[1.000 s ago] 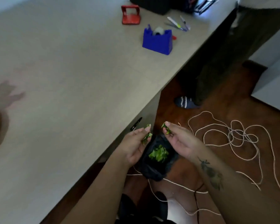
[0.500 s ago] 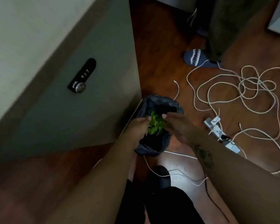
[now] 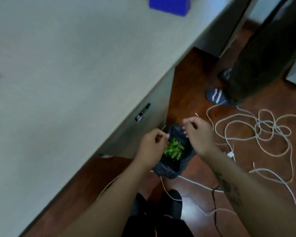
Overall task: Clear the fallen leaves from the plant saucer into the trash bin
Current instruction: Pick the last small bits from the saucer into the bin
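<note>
Leaves [image 3: 173, 149]: green pile, down inside the dark-lined bin [image 3: 167, 171].
Left hand [image 3: 149, 147]: over the near-left rim, fingers curled, holding nothing.
Right hand [image 3: 199, 135]: over the far-right rim, curled, empty.
Edges: desk [image 3: 75, 65] hard alongside on the left; cable [image 3: 274, 127] loops on the right.

Two hands [image 3: 150, 147] [image 3: 200, 134], one trash bin [image 3: 167, 173], one blue box [image 3: 167, 6].
</note>
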Demonstrator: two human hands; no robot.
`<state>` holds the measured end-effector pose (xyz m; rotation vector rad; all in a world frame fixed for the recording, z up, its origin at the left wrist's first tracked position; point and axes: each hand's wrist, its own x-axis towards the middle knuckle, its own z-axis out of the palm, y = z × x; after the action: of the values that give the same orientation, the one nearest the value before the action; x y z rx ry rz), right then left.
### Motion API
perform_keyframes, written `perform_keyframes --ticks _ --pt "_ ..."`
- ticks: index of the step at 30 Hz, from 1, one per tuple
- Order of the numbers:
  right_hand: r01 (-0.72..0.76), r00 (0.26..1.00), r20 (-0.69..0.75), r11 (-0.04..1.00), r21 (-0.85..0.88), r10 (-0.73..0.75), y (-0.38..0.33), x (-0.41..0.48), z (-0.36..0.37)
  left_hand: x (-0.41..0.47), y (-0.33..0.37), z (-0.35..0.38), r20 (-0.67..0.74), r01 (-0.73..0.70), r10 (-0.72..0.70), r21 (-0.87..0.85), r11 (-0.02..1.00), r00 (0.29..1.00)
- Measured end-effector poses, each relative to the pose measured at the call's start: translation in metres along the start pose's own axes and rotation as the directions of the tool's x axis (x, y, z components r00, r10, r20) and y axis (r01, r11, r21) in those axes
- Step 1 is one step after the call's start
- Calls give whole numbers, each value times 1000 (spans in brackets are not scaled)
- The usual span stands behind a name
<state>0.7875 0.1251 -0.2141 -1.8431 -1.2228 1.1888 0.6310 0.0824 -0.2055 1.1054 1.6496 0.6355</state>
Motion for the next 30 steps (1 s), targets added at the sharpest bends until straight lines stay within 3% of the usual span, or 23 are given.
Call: perform_keyframes --ticks 3,7,9,11,16,19,22,24,27,28,30 --pt "196 980 52 976 -89 -192 -80 -26 5 -41 36 -53 -83 -105 112 87 991 990" --pt "391 908 214 912 -126 -359 -170 -48 46 -81 61 -135 -266 -122 136 69 990 954" --pt "503 825 372 853 -139 -425 -222 -69 97 -108 50 -197 -437 -107 111 33 994 893" --pt "546 784 421 829 -121 -455 -246 -77 120 -120 43 -226 -508 -66 76 38 997 858" --pt "675 600 609 737 -38 -518 -304 -119 234 -163 -12 -338 -737 21 -11 5 1000 676" --pt "758 478 702 652 -26 -527 -324 -148 309 -184 -50 -404 -835 80 -15 34 996 550" --pt "842 351 783 539 -24 -513 -339 -170 380 -193 -85 -463 -868 213 11 134 968 496" --pt "901 290 847 427 -83 -447 -343 -176 420 -190 -101 -491 -856 292 46 225 930 515" --pt "937 277 923 288 -198 -267 -345 -181 468 -177 -119 -523 -802 372 52 332 867 594" --pt "930 286 935 295 -219 -208 -345 -181 482 -170 -123 -534 -769 378 2 317 870 639" --pt "945 262 965 208 -252 -19 -350 -184 498 -153 -126 -549 -640 416 -143 298 859 755"
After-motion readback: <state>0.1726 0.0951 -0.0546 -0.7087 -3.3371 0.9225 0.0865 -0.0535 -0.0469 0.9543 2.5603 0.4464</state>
